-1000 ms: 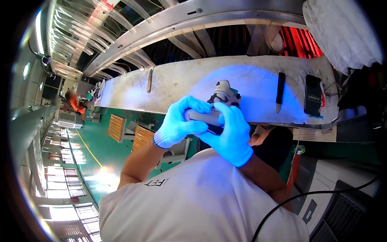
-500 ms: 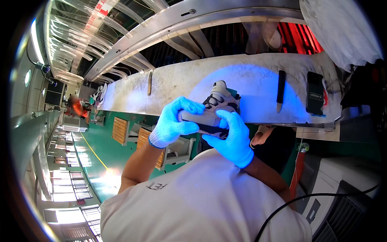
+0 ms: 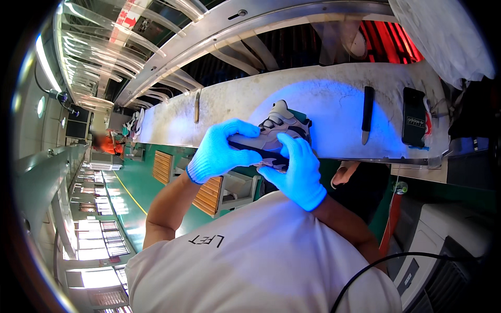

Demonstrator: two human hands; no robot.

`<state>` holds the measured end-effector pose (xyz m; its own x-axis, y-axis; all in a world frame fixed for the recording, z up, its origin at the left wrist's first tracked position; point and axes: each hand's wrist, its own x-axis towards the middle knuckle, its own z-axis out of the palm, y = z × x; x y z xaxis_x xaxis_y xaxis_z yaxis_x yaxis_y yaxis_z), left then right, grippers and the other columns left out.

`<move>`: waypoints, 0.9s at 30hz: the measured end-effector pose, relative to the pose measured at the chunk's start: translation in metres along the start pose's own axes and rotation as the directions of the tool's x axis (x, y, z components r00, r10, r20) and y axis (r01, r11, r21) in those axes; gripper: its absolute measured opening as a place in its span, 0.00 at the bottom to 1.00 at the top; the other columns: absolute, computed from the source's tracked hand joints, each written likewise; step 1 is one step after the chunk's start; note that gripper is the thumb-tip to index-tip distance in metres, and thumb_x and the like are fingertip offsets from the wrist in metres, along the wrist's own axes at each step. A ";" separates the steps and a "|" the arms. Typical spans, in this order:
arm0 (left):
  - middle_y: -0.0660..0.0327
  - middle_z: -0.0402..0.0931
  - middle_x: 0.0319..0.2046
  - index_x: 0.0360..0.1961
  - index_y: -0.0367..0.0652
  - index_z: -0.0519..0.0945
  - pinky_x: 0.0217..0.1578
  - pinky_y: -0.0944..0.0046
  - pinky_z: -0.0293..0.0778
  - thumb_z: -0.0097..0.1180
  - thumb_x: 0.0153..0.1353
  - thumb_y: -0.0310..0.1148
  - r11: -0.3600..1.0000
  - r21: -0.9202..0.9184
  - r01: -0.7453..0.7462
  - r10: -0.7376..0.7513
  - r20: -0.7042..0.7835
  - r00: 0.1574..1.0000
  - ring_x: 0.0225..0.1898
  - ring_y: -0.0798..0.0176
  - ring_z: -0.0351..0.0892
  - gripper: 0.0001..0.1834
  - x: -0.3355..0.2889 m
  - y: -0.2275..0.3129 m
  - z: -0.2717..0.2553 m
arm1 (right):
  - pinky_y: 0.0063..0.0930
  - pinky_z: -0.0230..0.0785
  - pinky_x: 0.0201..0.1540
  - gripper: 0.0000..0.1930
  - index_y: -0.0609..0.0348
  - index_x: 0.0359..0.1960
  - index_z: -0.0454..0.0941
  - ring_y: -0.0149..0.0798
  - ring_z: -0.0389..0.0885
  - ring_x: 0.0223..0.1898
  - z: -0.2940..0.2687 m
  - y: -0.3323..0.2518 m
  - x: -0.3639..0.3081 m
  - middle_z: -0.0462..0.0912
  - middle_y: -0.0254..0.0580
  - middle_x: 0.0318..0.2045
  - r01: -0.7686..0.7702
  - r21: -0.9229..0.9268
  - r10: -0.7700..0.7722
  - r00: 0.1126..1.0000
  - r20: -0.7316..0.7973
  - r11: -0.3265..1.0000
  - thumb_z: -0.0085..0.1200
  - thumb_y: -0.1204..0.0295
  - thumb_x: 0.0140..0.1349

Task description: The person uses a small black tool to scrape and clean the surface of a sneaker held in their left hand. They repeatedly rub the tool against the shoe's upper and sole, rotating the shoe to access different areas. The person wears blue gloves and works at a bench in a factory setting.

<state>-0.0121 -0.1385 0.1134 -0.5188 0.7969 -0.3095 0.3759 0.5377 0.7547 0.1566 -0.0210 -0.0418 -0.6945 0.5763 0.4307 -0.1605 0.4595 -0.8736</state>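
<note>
A long, pale, scuffed tabletop [image 3: 229,107] runs from left to right, a pool of blue light [image 3: 334,101] on its right half. Along its far side stretches a metal rail [image 3: 282,20], with clear curved tubes [image 3: 104,55] at the far left and a red glow [image 3: 394,44] at the far right. On the left, a glossy green floor [image 3: 142,180] carries a yellow line [image 3: 129,193], slatted wooden panels [image 3: 163,166] beside it. Barred windows [image 3: 107,232] shine at the left; a tube lamp [image 3: 48,62] glows beyond.
</note>
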 end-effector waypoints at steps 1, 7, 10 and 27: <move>0.52 0.90 0.55 0.57 0.36 0.89 0.64 0.57 0.82 0.87 0.52 0.30 1.000 -0.011 0.006 -0.006 -0.001 1.000 0.59 0.60 0.87 0.30 0.001 -0.001 -0.002 | 0.45 0.81 0.44 0.46 0.58 0.70 0.76 0.46 0.84 0.42 -0.002 0.003 -0.002 0.80 0.46 0.46 0.011 0.004 -0.011 1.000 0.000 1.000 0.88 0.59 0.50; 0.51 0.90 0.54 0.48 0.35 0.91 0.65 0.54 0.80 0.87 0.47 0.28 0.999 -0.019 -0.051 0.051 0.024 0.998 0.60 0.55 0.88 0.26 0.009 -0.010 -0.007 | 0.42 0.80 0.43 0.43 0.57 0.67 0.78 0.45 0.84 0.41 -0.002 0.018 -0.006 0.81 0.44 0.44 0.043 0.136 -0.043 0.999 -0.002 0.990 0.88 0.61 0.51; 0.50 0.90 0.54 0.46 0.35 0.91 0.65 0.53 0.80 0.88 0.45 0.28 0.996 -0.042 -0.083 0.085 0.042 0.996 0.60 0.52 0.88 0.26 0.014 -0.014 -0.010 | 0.41 0.80 0.43 0.41 0.56 0.65 0.79 0.44 0.83 0.40 0.000 0.021 -0.001 0.81 0.43 0.43 0.012 0.105 -0.006 0.999 -0.053 0.994 0.88 0.62 0.51; 0.50 0.91 0.54 0.49 0.37 0.91 0.61 0.53 0.84 0.89 0.50 0.37 0.974 -0.004 -0.226 0.224 0.125 0.966 0.57 0.51 0.91 0.27 0.049 -0.048 -0.036 | 0.39 0.82 0.41 0.42 0.55 0.62 0.79 0.40 0.87 0.38 0.004 0.034 0.030 0.84 0.40 0.46 -0.066 0.084 0.062 0.997 0.053 0.994 0.90 0.58 0.47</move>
<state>-0.0831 -0.1355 0.0824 -0.3206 0.9253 -0.2024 0.4805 0.3430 0.8072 0.1273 0.0086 -0.0592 -0.7394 0.5668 0.3634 -0.1730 0.3617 -0.9161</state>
